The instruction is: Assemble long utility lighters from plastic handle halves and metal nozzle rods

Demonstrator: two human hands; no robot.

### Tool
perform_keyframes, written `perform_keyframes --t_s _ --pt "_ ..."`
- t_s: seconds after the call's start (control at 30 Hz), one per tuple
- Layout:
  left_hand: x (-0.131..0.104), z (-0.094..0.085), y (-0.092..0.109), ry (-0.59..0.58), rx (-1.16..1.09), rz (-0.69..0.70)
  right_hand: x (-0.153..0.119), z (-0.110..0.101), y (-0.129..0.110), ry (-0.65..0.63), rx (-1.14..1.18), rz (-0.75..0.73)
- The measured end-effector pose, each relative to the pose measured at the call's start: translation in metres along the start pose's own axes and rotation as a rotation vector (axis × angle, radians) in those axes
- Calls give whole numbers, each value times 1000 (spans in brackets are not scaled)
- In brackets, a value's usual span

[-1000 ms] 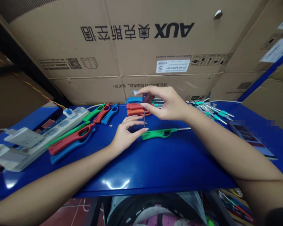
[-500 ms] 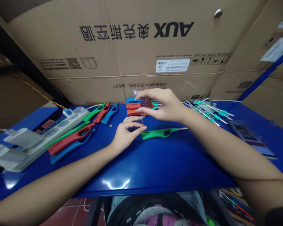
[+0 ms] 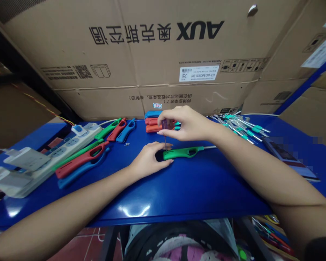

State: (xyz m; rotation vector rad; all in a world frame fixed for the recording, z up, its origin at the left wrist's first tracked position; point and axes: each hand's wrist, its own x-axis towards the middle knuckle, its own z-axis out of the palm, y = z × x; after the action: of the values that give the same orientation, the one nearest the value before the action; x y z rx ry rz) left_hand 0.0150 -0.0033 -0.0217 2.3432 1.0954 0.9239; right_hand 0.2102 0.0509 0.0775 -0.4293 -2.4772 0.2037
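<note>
My right hand (image 3: 186,123) grips a screwdriver (image 3: 164,125) by its purple handle, fingers wrapped round it. The shaft points straight down, with its tip at the left end of a green gas lighter (image 3: 180,153). The lighter lies flat on the blue table, its metal tube to the right. Thumb and fingers of my left hand (image 3: 148,159) hold that same left end from both sides. A few tiny screws (image 3: 127,144) lie on the table behind my left hand. Whatever sits under the screwdriver tip is too small to make out.
Blue and red lighter bodies (image 3: 152,121) are stacked behind my right hand. More coloured handles (image 3: 81,159) lie at the left, beside a white power strip (image 3: 65,148) with plugs. Metal lighter tubes (image 3: 241,128) are heaped at the back right. A large cardboard box (image 3: 141,69) stands behind.
The screwdriver has come down from above the table onto the green lighter. My left hand has left the screwdriver's tip and now holds the lighter's end.
</note>
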Motion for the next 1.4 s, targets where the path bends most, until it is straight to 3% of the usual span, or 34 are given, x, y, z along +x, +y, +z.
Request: perform_keyframes --t_s 1.4 --pt "0 1 -3 -14 -45 0 0 5 0 -25 -60 -22"
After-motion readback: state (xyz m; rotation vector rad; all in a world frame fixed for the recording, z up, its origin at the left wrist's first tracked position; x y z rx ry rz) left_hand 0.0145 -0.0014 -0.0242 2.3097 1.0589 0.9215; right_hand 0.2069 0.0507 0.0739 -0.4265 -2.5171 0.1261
